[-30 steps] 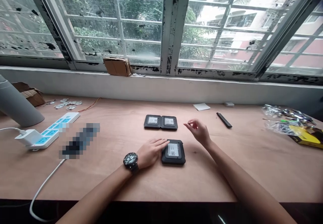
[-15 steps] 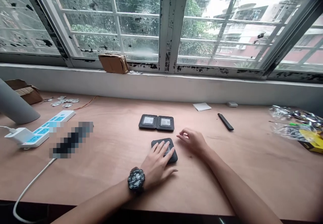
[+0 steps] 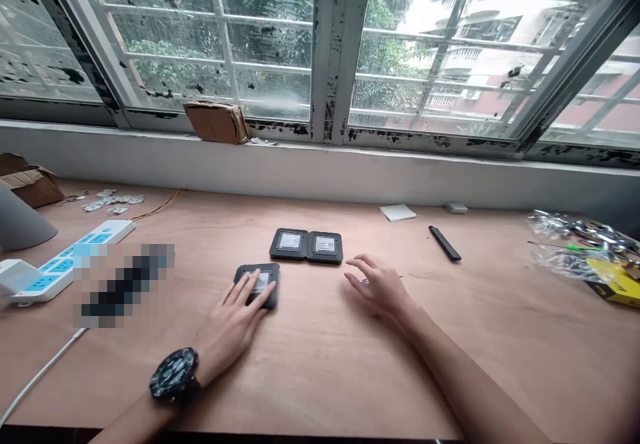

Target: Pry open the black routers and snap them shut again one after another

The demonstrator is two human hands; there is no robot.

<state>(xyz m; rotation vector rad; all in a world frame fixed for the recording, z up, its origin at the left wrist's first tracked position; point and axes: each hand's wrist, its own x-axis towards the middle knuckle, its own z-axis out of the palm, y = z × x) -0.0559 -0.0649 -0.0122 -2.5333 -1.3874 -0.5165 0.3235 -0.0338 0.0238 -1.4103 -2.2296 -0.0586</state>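
Note:
My left hand, a dark watch on its wrist, lies with spread fingers over a black square case. A pale label shows between the fingers. Two similar black cases with white labels, the left one and the right one, rest side by side farther back. My right hand is on the table just right of that pair, its fingers partly curled. A thin tip pokes out beside the hand; the rest of that item is hidden.
A white power strip and a blurred-out dark item lie to the left. Beyond my right hand are a black bar and a white paper. Plastic bags and a yellow box occupy the right side.
My left hand has slid the black case to the left, away from the spot in front of the pair. The fingers of my right hand have spread a little. The view has shifted slightly.

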